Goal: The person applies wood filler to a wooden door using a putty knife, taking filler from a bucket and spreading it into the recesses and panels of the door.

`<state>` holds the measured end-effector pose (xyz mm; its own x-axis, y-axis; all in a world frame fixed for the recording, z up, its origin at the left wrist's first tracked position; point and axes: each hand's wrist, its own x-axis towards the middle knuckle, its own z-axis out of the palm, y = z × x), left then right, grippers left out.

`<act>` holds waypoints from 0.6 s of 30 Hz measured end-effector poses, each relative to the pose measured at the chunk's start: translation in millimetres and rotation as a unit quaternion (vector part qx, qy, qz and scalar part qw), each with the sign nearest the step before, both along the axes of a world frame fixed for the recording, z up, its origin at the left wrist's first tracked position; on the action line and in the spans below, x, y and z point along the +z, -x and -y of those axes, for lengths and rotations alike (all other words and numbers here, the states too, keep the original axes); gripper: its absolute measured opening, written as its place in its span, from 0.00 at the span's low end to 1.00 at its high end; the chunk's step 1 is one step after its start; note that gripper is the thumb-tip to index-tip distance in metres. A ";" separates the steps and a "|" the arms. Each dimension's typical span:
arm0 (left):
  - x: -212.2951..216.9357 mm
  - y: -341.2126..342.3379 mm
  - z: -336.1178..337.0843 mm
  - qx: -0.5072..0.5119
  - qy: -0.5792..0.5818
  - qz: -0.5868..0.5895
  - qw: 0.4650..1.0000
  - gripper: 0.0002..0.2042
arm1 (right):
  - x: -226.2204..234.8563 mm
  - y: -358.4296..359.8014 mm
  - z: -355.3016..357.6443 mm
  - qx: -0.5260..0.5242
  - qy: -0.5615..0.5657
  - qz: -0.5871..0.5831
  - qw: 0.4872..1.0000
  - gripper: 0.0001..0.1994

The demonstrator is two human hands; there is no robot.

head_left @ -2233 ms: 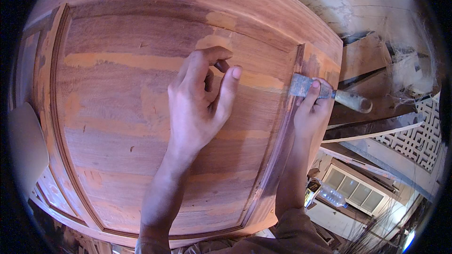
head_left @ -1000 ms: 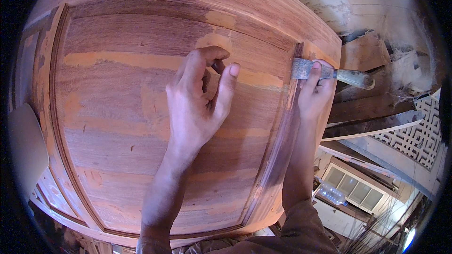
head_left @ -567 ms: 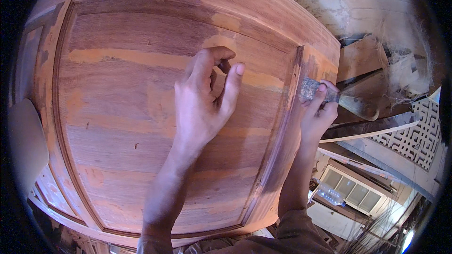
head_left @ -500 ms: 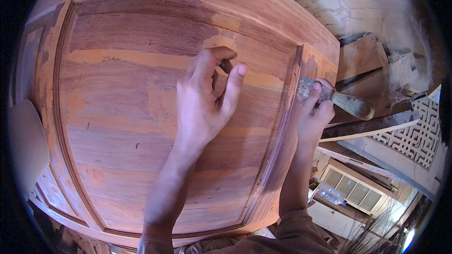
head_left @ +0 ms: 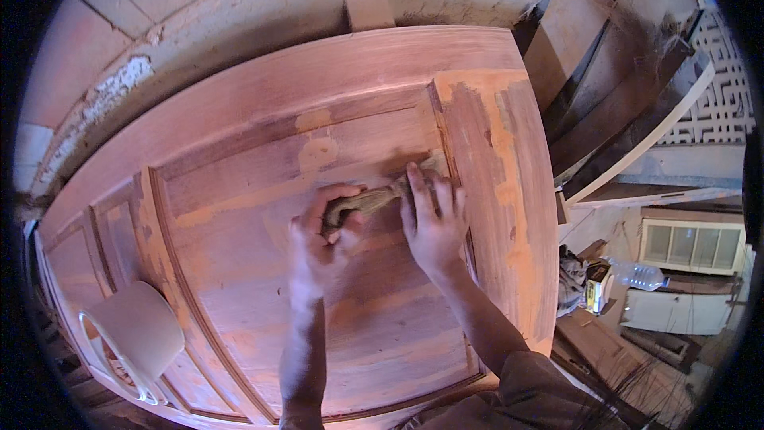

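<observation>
A reddish-brown panelled wooden door (head_left: 247,255) with orange filler patches lies beneath my hands. Between them stretches a folded olive-brown strip (head_left: 374,201), possibly worn sandpaper or cloth; its material is hard to make out. My left hand (head_left: 318,243) is closed, thumb and forefinger curled round one end. Over the other end, the fingers of my right hand (head_left: 434,219) press down, close to the moulding at the panel's right side. What lies under those fingers is partly hidden.
On the door's left part rests a white tub (head_left: 147,326). Planks (head_left: 629,111) lean at the upper right, by a pale wall. Farther right are a clear plastic bottle (head_left: 639,276), a small yellow box (head_left: 597,291) and a white-framed window (head_left: 688,245).
My right hand has moved left from the door's right-hand border onto the inset panel, beside my left hand. The grey block in it no longer shows; the strip now spans both hands. The view has shifted.
</observation>
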<state>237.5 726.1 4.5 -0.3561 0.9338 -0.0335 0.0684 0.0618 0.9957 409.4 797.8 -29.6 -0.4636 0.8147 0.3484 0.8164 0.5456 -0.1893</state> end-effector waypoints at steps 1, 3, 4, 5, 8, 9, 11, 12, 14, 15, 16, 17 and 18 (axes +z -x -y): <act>-1.5 7.4 0.1 0.003 0.017 0.015 1.000 0.16 | -2.0 2.5 0.9 0.024 -0.014 -0.034 0.999 0.27; -9.4 16.9 -9.0 -0.032 -0.003 -0.027 0.999 0.12 | 0.1 5.8 -5.2 0.026 0.001 -0.060 0.998 0.24; -15.9 17.2 -15.1 -0.019 -0.017 0.019 0.999 0.11 | -0.3 7.7 -11.2 0.014 0.007 -0.088 0.996 0.24; -24.6 17.5 -22.2 -0.007 -0.033 0.065 0.997 0.11 | -2.0 9.0 -17.2 0.002 0.011 -0.117 0.993 0.24; -43.9 18.4 -29.7 -0.003 -0.037 0.088 0.995 0.10 | -8.6 10.7 -25.4 0.005 0.020 -0.117 0.993 0.23; -46.7 18.4 -31.6 0.009 -0.028 0.079 0.996 0.10 | -10.3 10.6 -27.4 0.004 0.021 -0.118 0.993 0.23; -45.0 15.8 -38.1 -0.007 -0.034 0.086 0.996 0.10 | -11.3 9.7 -31.6 0.002 0.029 -0.116 0.993 0.22; -43.2 13.6 -41.1 -0.017 -0.040 0.098 0.994 0.09 | -11.7 8.6 -32.7 0.002 0.036 -0.113 0.993 0.22; -46.2 12.9 -42.2 -0.014 -0.038 0.099 0.994 0.09 | -11.6 8.0 -32.4 -0.004 0.038 -0.114 0.993 0.22; -47.9 13.5 -42.8 -0.007 -0.039 0.102 0.994 0.09 | -11.4 8.3 -32.4 -0.005 0.039 -0.111 0.993 0.22; -49.4 13.8 -44.2 -0.010 -0.038 0.098 0.994 0.09 | -11.8 8.2 -33.4 -0.008 0.039 -0.115 0.993 0.22; -50.7 14.4 -44.9 -0.007 -0.038 0.083 0.996 0.10 | -12.6 8.3 -34.4 -0.010 0.041 -0.121 0.992 0.23; -50.9 15.1 -45.4 -0.005 -0.038 0.069 0.997 0.10 | -13.2 8.7 -35.0 -0.012 0.043 -0.127 0.991 0.24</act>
